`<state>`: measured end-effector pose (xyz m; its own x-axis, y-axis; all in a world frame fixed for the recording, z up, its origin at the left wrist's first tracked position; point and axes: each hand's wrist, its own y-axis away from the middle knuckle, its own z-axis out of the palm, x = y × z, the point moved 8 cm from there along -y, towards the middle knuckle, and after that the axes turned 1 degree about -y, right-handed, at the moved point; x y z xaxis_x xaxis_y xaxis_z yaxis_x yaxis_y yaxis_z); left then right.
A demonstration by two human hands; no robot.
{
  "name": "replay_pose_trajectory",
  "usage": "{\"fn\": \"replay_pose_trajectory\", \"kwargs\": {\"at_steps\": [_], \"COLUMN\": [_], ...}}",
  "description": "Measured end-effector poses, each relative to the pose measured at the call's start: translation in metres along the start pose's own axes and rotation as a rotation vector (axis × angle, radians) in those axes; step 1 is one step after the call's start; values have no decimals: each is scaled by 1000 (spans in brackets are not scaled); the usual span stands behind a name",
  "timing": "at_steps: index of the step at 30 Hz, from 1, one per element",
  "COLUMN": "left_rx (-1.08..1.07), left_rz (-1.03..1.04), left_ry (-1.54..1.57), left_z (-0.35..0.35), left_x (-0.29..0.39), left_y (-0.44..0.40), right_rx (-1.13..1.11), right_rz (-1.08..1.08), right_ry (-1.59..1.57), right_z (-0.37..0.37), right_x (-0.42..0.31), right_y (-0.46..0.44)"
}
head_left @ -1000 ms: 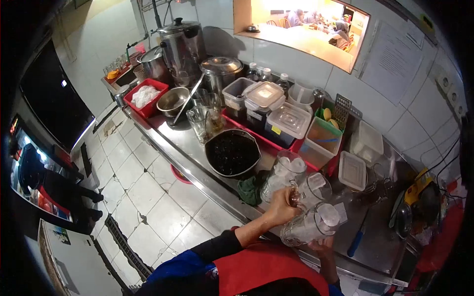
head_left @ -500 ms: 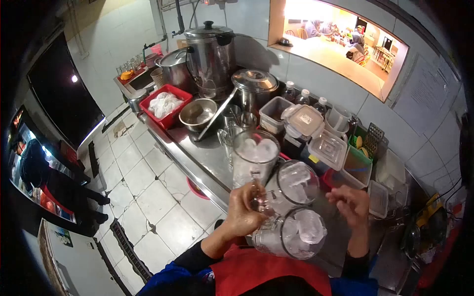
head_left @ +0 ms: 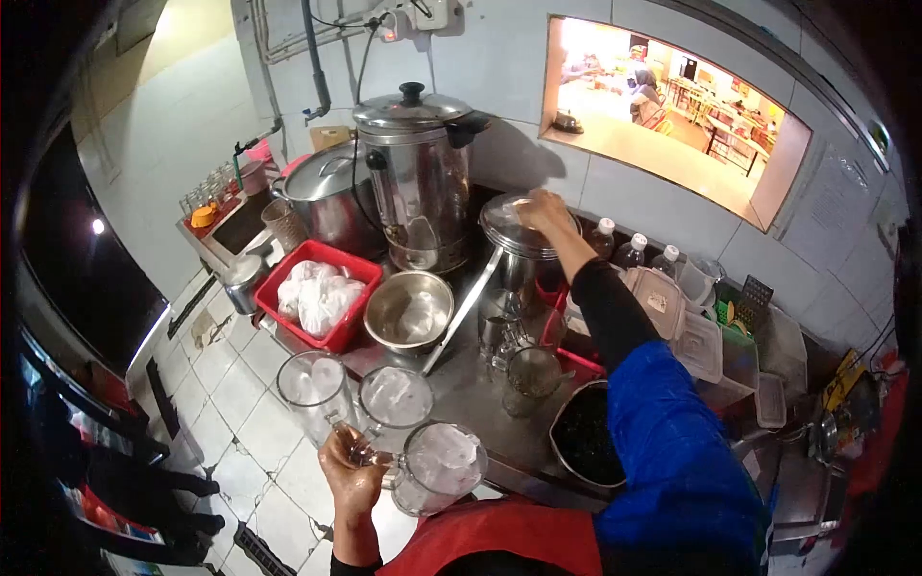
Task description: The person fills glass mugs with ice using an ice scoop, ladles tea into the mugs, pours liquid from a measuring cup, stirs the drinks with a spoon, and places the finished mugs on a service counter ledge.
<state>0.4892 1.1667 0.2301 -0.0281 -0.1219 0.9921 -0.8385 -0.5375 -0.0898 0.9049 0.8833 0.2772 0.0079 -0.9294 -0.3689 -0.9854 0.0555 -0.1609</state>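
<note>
My left hand is closed round the handles of three glass mugs with ice: one mug on the left, a second mug behind, and a third mug on the right. They hang in front of the counter's edge. Stretched far forward, my right hand grips the top of the pot lid; the fingertips are partly hidden. That lid rests on a steel pot. A long-handled ladle leans beside it.
A steel bowl and a red basin with a white bag stand left. Behind are a tall urn and a big pot. Glass mugs, a container of dark contents and plastic tubs stand right.
My left hand has carried the three mugs left, away from the counter's middle. My right hand has reached forward from beside the mugs onto the pot lid. The view has shifted.
</note>
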Motion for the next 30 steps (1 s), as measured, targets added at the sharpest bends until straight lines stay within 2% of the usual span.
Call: {"fn": "replay_pose_trajectory", "kwargs": {"at_steps": [4,6,7,8,10,12,14,18,19,21,25,27,28,30], "left_rx": [-1,-8,-17,-24,-29,-34,-64,-62,-77,-100,-128,-133,-120,-121], "left_rz": [-9,-26,-76,-130,-103,-70,-71,-97,-68,-82,-92,-85,-96,-91], "left_ry": [87,102,194,287,230,171,140,142,169,139,88,96,92,89], "left_z": [-11,-13,-12,-10,-8,-6,0,15,18,23,29,26,24,21], "left_x": [-12,-18,-22,-27,-34,-41,-46,-40,-42,-46,-46,-51,-55,-58], "left_y": [-26,-36,-40,-43,-50,-56,-61,-68,-71,-75,-79,-80,-80,-81], "right_rx": [71,25,81,81,130,217,146,167,163,74,59,123,110,44], "right_rz": [127,218,126,126,102,164,279,394,387,533,480,445,434,331], "right_ry": [18,-87,-41,-36,-18,48,163,267,273,289,326,340,343,556], "right_z": [7,12,4,-2,-23,-61,-83,-80,-83,-85,-71,-70,-74,-81], "right_x": [-3,5,1,5,13,34,68,165,166,180,215,216,197,123], "right_y": [-7,-13,-16,-22,-27,-16,-10,-17,-12,2,-16,-21,-15,2]}}
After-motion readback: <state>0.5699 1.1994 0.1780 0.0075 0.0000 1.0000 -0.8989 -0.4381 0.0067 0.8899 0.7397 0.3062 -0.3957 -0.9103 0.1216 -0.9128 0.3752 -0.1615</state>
